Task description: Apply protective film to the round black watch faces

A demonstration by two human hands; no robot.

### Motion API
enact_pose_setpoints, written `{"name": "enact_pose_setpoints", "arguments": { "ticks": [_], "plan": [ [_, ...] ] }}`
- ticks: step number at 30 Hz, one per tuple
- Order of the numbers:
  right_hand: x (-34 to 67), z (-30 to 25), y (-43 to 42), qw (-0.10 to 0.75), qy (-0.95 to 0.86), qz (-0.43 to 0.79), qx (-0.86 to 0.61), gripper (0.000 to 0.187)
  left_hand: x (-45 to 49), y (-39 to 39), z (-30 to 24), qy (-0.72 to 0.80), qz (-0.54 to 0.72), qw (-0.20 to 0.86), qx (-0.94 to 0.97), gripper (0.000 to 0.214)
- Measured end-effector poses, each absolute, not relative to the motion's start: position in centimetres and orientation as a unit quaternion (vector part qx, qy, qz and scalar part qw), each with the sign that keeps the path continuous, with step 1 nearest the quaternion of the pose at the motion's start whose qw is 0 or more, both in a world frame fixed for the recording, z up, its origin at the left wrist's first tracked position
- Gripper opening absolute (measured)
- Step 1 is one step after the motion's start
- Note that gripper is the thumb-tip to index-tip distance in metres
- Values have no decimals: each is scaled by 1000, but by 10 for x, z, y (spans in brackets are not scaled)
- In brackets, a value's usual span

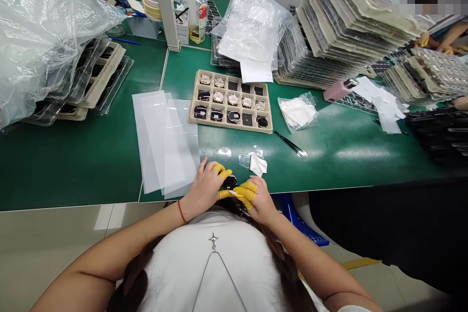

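Observation:
At the table's front edge my left hand [210, 183] is closed, its fingers in yellow finger cots, gripping the rim of a round, black, glossy watch head [230, 182]. My right hand [256, 197], also in yellow finger cots, is closed at the watch head's lower right side. A small white sliver shows between its fingertips; what it is I cannot make out. Just beyond the hands lies a white cloth [258, 165] on clear film. Farther off, a beige compartment tray [230, 129] holds several watch heads, some black and some pale-faced, with a few compartments showing bare dark bottoms.
Black tweezers [290, 144] and a small plastic bag [298, 111] lie right of the tray. Translucent sheets [153, 146] lie left. Stacked trays [351, 19], a glass bottle [198, 9] and a metal post [164, 5] stand behind. Another person's hands show at far right.

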State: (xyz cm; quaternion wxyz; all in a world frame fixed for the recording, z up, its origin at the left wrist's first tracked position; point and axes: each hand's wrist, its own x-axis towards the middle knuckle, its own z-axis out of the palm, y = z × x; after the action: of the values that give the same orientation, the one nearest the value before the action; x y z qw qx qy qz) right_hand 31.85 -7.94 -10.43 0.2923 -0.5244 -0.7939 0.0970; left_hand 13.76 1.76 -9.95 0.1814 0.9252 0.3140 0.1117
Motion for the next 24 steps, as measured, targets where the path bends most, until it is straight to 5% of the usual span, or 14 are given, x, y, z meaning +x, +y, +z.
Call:
{"name": "enact_pose_setpoints", "arguments": {
  "ticks": [9,24],
  "plan": [
    [322,-114,-64,256,-660,80,-701,27,139,18,-96,323,102,183,923,44],
    [328,-106,-42,255,-687,131,-667,28,137,15,-107,318,134,179,921,44]
  ]
}}
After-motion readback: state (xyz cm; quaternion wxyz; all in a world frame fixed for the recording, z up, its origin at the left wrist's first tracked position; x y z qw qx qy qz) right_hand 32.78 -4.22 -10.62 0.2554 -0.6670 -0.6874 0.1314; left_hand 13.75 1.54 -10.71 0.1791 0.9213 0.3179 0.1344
